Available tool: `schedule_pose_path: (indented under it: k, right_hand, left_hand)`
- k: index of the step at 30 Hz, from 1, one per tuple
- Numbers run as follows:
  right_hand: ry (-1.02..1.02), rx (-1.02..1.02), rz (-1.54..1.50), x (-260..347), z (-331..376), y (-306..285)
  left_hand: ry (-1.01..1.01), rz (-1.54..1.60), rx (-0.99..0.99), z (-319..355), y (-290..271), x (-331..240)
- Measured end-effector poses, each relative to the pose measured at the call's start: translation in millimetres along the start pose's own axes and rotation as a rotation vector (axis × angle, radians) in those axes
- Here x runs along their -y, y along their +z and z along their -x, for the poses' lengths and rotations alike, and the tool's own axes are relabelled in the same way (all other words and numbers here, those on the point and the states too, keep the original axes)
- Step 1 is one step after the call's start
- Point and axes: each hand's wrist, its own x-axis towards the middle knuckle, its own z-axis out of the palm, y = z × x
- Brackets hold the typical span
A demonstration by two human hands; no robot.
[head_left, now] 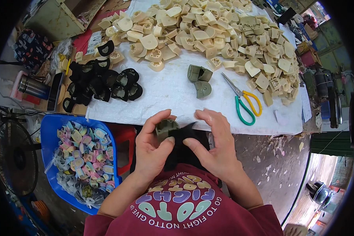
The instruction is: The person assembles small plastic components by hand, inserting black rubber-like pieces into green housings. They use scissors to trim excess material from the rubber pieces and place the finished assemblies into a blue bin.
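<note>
Two hands meet just in front of the person's chest, at the near edge of the white cloth (173,94). The left hand (153,147) pinches an olive-green heel block (166,128) between thumb and fingers, its ribbed hollow face turned up toward the camera and its long axis running roughly left to right. The right hand (216,145) grips a black piece of covering material (187,135) that lies against the block's right side; thumb and forefinger close on it, so both hands are clamped on the same small assembly, wrists bent inward, forearms rising from the lower edge.

Just beyond, on the cloth, sit two more olive heel blocks (200,80), touching each other. To their right lie scissors (244,100) with one green and one yellow handle, blades pointing up-left. A large heap of cream heel blocks (208,31) fills the far side of the cloth. A cluster of black covered heels (102,82) lies at the left. Below that, a blue tub (51,129) holds pastel-coloured pieces.
</note>
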Motion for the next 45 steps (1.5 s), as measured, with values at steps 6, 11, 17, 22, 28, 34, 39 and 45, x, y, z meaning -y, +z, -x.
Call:
schedule_pose_path:
  k: [6, 11, 17, 22, 28, 34, 39, 45]
  right_hand:
    - [-0.147, -0.091, -0.012, -9, 5, 1]
    - [-0.129, -0.147, -0.142, -3, -5, 3]
    - [0.528, 0.538, -0.843, -5, 40, 23]
    - [0.539, 0.141, -1.665, -14, 31, 45]
    - [0.493, -0.098, -1.648, -26, 19, 39]
    - [0.482, -0.025, -1.666, -36, 21, 37]
    - [0.541, -0.050, -1.659, -32, 22, 36]
    - [0.429, -0.266, -1.199, -25, 21, 44]
  left_hand:
    - [-0.124, 0.125, 0.051, -2, 4, -7]
    - [-0.106, 0.042, 0.048, 0, -3, -3]
    - [0.105, -0.015, 0.058, -3, 3, -4]
    - [0.307, -0.278, 0.121, 5, 12, -9]
    - [0.270, -0.266, 0.196, 11, 5, -3]
    - [0.292, -0.270, 0.250, 9, 9, -1]
    - [0.213, -0.320, 0.296, 8, 4, -2]
    - [0.296, -0.743, 0.060, 2, 7, -7]
